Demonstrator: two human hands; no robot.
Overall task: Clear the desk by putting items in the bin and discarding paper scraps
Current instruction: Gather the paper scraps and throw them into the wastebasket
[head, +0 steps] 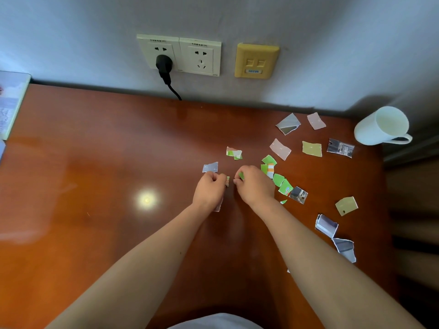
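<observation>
Torn paper scraps lie scattered over the right half of the brown desk [95, 162]. My left hand [210, 189] is curled and pinches a small scrap [227, 181] at its fingertips; another pale piece pokes out under its wrist. My right hand [255, 186] is curled too and pinches a green scrap [241, 175]. The two hands sit close together at the desk's middle. A grey scrap [210, 167] and a green-white scrap [234, 153] lie just beyond them. Green pieces [279, 180] lie right of my right hand. No bin is in view.
A white mug [380, 127] lies on its side at the desk's far right corner. Wall sockets [180, 54] with a black plug [164, 66] and a yellow data port [256, 61] are on the wall behind. A booklet [10, 103] sits at the far left edge.
</observation>
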